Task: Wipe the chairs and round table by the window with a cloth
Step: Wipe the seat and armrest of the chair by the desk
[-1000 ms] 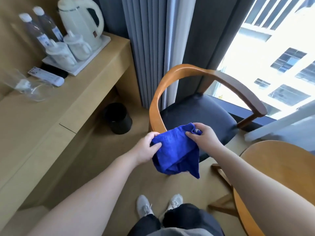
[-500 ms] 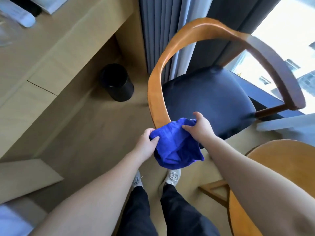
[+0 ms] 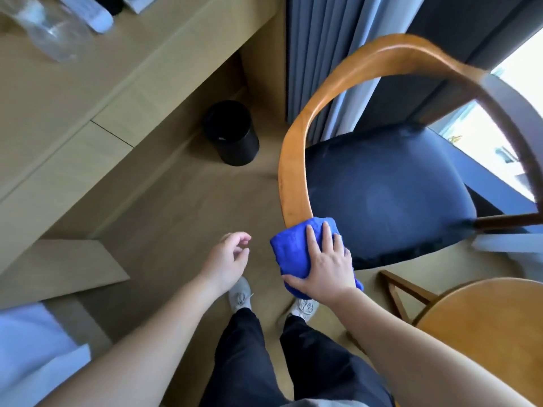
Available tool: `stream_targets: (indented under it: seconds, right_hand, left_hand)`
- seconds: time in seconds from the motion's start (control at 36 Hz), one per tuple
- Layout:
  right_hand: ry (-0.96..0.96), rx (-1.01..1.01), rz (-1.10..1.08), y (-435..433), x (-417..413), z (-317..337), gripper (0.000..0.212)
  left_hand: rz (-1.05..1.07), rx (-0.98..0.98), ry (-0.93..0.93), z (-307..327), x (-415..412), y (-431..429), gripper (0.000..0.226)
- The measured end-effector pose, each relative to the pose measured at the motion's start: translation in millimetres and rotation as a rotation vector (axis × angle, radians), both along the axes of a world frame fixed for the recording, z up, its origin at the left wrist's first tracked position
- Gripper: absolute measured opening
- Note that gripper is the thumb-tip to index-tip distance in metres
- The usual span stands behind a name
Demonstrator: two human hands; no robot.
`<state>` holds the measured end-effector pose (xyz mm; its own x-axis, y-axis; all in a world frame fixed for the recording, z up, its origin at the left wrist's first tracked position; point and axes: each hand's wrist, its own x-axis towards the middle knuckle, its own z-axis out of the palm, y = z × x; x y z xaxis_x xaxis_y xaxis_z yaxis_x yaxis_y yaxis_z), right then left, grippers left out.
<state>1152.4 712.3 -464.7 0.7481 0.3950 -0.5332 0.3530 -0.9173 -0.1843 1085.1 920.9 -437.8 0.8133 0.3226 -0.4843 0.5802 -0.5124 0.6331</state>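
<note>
A wooden chair point(image 3: 293, 171) with a curved orange-brown backrest and a dark seat point(image 3: 388, 195) stands by the window. A blue cloth point(image 3: 291, 251) is wrapped over the near end of the backrest rail. My right hand point(image 3: 326, 262) lies flat on the cloth, fingers spread, pressing it onto the rail. My left hand point(image 3: 229, 259) hovers just left of the cloth, holding nothing, fingers loosely curled apart. The round wooden table point(image 3: 482, 327) shows its edge at the lower right.
A black waste bin point(image 3: 232, 133) stands on the floor left of the chair. A long wooden desk point(image 3: 88, 92) with a clear bottle point(image 3: 50, 33) runs along the left. Grey curtains point(image 3: 326, 54) hang behind the chair. My feet point(image 3: 241, 295) are close to the chair.
My left hand has let go of the cloth and pulled away to the left. My right hand has flattened on the cloth over the end of the backrest rail. The view has moved closer.
</note>
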Motion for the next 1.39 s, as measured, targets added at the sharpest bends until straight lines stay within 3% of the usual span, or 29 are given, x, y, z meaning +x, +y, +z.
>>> stream_targets:
  seconds: [0.25,0.67,1.06,1.39]
  right_hand:
    - [-0.02,0.044,-0.11,21,15,-7,0.107]
    - [-0.103,0.028,-0.356,104,97,-16,0.101]
    - [-0.142,-0.014,-0.458,128,127,-21,0.102]
    - [-0.138,0.088,-0.499,156,197,-28,0.1]
  left_hand:
    - [-0.028,0.005,-0.036,-9,1,19,0.026]
    - [-0.209,-0.011,-0.073,-23,70,94,0.026]
    - [-0.226,-0.045,-0.088,-41,108,127,0.026]
    - [-0.137,0.032,-0.047,-44,125,117,0.028]
